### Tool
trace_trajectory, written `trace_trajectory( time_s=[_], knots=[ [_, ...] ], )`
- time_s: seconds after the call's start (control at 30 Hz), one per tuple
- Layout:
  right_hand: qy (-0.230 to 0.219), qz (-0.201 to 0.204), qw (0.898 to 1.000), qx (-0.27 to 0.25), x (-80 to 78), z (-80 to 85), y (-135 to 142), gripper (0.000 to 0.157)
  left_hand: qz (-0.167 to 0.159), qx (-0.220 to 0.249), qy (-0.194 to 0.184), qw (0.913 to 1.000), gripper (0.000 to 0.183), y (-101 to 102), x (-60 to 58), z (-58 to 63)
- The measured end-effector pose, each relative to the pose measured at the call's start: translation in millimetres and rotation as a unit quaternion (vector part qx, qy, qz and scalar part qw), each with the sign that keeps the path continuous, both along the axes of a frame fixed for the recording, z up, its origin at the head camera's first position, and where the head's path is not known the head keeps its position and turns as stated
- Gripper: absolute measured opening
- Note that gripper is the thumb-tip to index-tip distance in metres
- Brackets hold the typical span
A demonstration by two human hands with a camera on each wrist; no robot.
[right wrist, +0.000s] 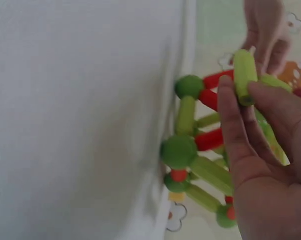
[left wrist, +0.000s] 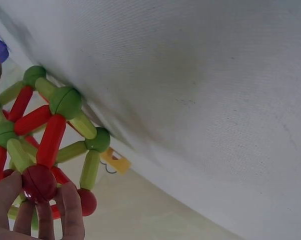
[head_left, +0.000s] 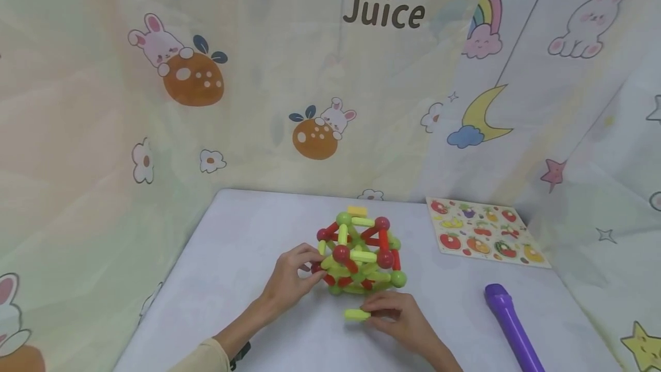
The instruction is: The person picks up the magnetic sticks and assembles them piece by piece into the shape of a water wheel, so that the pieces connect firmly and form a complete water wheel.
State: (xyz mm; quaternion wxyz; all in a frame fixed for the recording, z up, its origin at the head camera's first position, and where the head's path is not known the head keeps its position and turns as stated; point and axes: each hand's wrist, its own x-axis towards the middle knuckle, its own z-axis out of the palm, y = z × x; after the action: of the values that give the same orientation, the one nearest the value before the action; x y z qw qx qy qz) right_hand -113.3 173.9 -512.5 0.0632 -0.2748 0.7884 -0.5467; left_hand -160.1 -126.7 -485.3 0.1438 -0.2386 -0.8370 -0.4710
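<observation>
A ball-and-rod structure (head_left: pixel 362 257) of red and green balls joined by red and light green rods stands on the white table. At its left side my left hand (head_left: pixel 291 273) steadies it, thumb and fingers around a dark red ball (left wrist: pixel 39 183) in the left wrist view. In front of the structure, my right hand (head_left: pixel 400 317) pinches a loose light green rod (head_left: pixel 355 315) near one end. The right wrist view shows this rod (right wrist: pixel 245 72) between thumb and fingertips, overlapping the structure behind it.
A small yellow block (head_left: pixel 357 210) lies behind the structure. At the back right is a flat board (head_left: pixel 488 233) with fruit pictures. A purple toy microphone (head_left: pixel 516 326) lies on the right side of the table (head_left: pixel 248 234). Printed cloth hangs behind.
</observation>
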Motion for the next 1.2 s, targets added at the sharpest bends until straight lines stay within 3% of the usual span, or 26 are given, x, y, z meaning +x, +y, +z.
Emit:
trace_trajectory(
  time_s=[0.17, 0.33, 0.63, 0.87, 1.2],
  knots=[
    [0.010, -0.031, 0.996, -0.078, 7.5, 14.6, 23, 0.021, 0.000, 0.000, 0.002, 1.0000, 0.029, 0, 0.3, 0.3],
    [0.041, -0.101, 0.987, -0.122, 8.3, 24.1, 43, 0.022, -0.002, 0.000, 0.000, 1.0000, 0.029, 0, -0.5, -0.9],
    [0.060, -0.202, 0.972, -0.099, -4.7, 36.1, 54, 0.023, -0.003, 0.001, -0.002, 1.0000, 0.029, 0, -0.1, 0.2],
    [0.063, -0.206, 0.972, -0.092, -14.4, 35.1, 55, 0.024, 0.000, 0.001, -0.005, 1.0000, 0.029, 0, -0.8, -0.9],
    [0.079, -0.165, 0.978, -0.099, -24.4, 36.9, 53, 0.024, -0.001, 0.004, -0.007, 1.0000, 0.030, 0, -1.1, -1.3]
  ],
)
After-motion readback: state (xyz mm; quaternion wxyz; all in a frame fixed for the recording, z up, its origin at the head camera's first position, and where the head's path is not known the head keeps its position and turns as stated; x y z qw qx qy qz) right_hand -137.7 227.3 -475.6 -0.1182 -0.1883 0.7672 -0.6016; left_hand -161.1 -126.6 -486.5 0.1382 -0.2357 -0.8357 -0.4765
